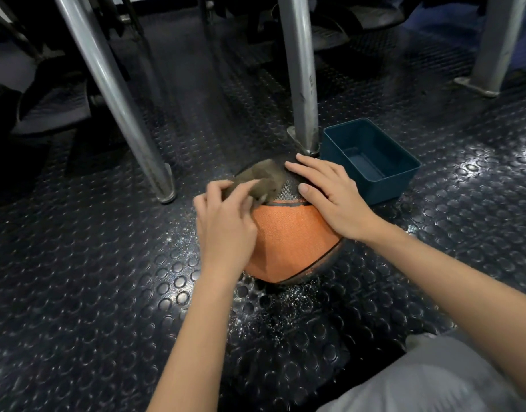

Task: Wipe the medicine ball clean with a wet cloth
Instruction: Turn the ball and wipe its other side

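Resting on the dark studded rubber floor [77,292], the medicine ball [291,239] sits in the middle of the view, just near of an upright metal leg [303,84]. Its near side is orange with a woven texture, and its far top part is black, with a thin dark seam between the two colours.

The left hand [226,221] is on the left upper side of the ball. Its fingers are curled and, together with the thumb, they pinch a grey-brown cloth [264,176]. The cloth lies bunched on the far top of the ball, over the black part.

The right hand [330,194] lies flat on the right upper side of the ball. Its fingers are straight and a little spread, and the palm presses on the surface without grasping anything. The tips of its fingers are close to the edge of the cloth.

A dark blue rectangular plastic tub [383,188] stands on the floor to the right of the ball and just beside the upright leg. I cannot tell if it has water inside. A slanted metal leg [116,93] reaches the floor to the left of the ball. Small white specks [285,304] are scattered on the floor near the ball. A knee in light trousers [434,376] shows at the near right.
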Demonstrator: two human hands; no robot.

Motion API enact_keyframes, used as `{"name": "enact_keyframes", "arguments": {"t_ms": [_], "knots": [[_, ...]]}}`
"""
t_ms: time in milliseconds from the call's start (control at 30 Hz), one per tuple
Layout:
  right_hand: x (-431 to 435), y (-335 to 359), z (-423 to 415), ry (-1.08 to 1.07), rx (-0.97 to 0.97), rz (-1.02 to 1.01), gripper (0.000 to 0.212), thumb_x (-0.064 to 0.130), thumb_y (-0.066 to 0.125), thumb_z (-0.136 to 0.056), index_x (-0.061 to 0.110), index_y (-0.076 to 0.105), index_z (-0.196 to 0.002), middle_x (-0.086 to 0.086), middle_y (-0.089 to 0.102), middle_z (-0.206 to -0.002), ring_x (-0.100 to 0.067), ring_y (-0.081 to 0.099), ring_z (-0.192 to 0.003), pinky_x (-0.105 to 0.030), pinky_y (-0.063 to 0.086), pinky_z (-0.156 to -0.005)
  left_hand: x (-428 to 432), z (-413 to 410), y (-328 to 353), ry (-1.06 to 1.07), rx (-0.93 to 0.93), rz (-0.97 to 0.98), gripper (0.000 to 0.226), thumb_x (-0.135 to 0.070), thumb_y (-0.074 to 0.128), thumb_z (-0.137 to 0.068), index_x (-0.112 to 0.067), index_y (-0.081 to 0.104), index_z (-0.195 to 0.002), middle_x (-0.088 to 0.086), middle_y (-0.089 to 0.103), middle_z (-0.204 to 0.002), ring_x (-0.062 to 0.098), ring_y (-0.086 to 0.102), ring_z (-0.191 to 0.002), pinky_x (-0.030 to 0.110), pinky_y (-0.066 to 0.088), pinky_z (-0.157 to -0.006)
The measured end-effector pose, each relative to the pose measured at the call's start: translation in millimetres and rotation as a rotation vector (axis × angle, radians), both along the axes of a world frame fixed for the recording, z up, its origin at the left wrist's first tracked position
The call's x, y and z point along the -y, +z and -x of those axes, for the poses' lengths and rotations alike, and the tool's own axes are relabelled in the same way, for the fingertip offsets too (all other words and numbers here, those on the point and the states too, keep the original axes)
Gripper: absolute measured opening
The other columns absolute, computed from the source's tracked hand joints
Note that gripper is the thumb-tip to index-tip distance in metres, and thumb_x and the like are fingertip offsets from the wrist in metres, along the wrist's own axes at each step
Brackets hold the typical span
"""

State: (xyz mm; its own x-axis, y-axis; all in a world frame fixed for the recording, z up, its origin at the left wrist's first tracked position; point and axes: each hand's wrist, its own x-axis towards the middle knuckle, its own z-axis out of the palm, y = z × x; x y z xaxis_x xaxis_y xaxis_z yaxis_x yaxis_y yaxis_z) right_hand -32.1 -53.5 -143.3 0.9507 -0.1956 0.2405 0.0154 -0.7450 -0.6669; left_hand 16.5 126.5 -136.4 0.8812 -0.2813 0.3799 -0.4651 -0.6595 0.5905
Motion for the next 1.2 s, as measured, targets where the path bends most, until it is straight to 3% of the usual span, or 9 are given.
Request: {"name": "enact_keyframes", "arguments": {"t_ms": [133, 267, 367, 600, 667, 767, 933, 1033, 1200], "knots": [[-2, -1, 1, 0.009, 0.019, -0.01, 0.039, 0.058, 0.028, -0.086, 0.057, 0.031, -0.126, 0.033, 0.025, -0.139, 0.004, 0.016, -0.128, -0.049, 0.013, -0.112, -25, -19, -11, 0.171, -0.142, -0.017, 0.033, -0.012, 0.045, -0.096, -0.024, 0.062, -0.122, 0.009, 0.048, -0.12, 0.029, 0.034, -0.112, 0.02, 0.018, -0.083], [-5, -3, 1, 0.018, 0.018, 0.0, 0.045, 0.061, 0.021, -0.083, 0.057, 0.03, -0.127, 0.03, 0.024, -0.143, -0.002, 0.016, -0.133, -0.047, 0.012, -0.112, -4, 0, 0, 0.057, -0.018, 0.011, 0.032, -0.008, 0.05, -0.094, -0.024, 0.066, -0.117, 0.009, 0.049, -0.119, 0.029, 0.035, -0.11, 0.016, 0.016, -0.083], [-4, -3, 2, 0.03, 0.008, -0.006, 0.046, 0.057, 0.02, -0.082, 0.057, 0.029, -0.127, 0.029, 0.024, -0.145, -0.005, 0.016, -0.135, -0.046, 0.011, -0.112, 10, 12, 6, -0.034, 0.064, -0.014, 0.034, -0.011, 0.05, -0.094, -0.029, 0.066, -0.116, 0.005, 0.047, -0.121, 0.025, 0.033, -0.11, 0.024, 0.022, -0.088], [-11, -2, 2, 0.055, 0.007, 0.033, 0.048, 0.056, 0.018, -0.082, 0.056, 0.028, -0.129, 0.03, 0.02, -0.144, -0.003, 0.013, -0.135, -0.04, 0.007, -0.109, -19, -9, -2, 0.192, -0.12, 0.006, 0.034, -0.011, 0.046, -0.096, -0.026, 0.063, -0.121, 0.007, 0.045, -0.125, 0.024, 0.03, -0.11, 0.03, 0.024, -0.09], [-12, -3, 2, 0.055, 0.018, 0.059, 0.051, 0.056, 0.018, -0.083, 0.052, 0.029, -0.132, 0.03, 0.02, -0.144, -0.004, 0.013, -0.135, -0.039, 0.007, -0.108, -7, 1, 2, 0.108, -0.037, 0.032, 0.034, -0.007, 0.049, -0.094, -0.026, 0.066, -0.116, 0.007, 0.047, -0.122, 0.019, 0.027, -0.104, 0.023, 0.019, -0.087], [-14, -5, 2, 0.046, 0.026, 0.087, 0.056, 0.056, 0.018, -0.083, 0.046, 0.031, -0.137, 0.029, 0.018, -0.144, -0.006, 0.014, -0.136, -0.042, 0.008, -0.11, 11, 13, 2, -0.04, 0.103, 0.03, 0.033, -0.006, 0.051, -0.092, -0.027, 0.068, -0.11, 0.004, 0.05, -0.119, 0.018, 0.028, -0.102, 0.025, 0.021, -0.088], [-14, -3, 1, 0.078, 0.015, 0.089, 0.054, 0.057, 0.018, -0.084, 0.05, 0.027, -0.137, 0.025, 0.021, -0.148, -0.004, 0.012, -0.136, -0.039, 0.006, -0.109, -8, -7, -4, 0.076, -0.055, 0.099, 0.03, -0.009, 0.046, -0.096, -0.019, 0.064, -0.118, 0.005, 0.049, -0.116, 0.019, 0.03, -0.102, 0.012, 0.015, -0.08], [-18, -4, 1, 0.078, 0.031, 0.121, 0.057, 0.057, 0.02, -0.085, 0.046, 0.031, -0.139, 0.022, 0.023, -0.151, -0.006, 0.013, -0.137, -0.038, 0.006, -0.109, -10, -3, -1, 0.13, -0.073, 0.093, 0.03, -0.01, 0.046, -0.096, -0.021, 0.065, -0.117, 0.005, 0.048, -0.117, 0.015, 0.025, -0.1, 0.013, 0.015, -0.08], [-14, -5, 3, 0.052, 0.038, 0.109, 0.06, 0.057, 0.02, -0.083, 0.04, 0.034, -0.139, 0.025, 0.021, -0.148, -0.007, 0.014, -0.137, -0.042, 0.008, -0.111, 6, 11, 3, -0.024, 0.063, 0.038, 0.03, -0.009, 0.051, -0.093, -0.027, 0.068, -0.111, 0.001, 0.049, -0.12, 0.014, 0.026, -0.102, 0.022, 0.019, -0.088]]}}
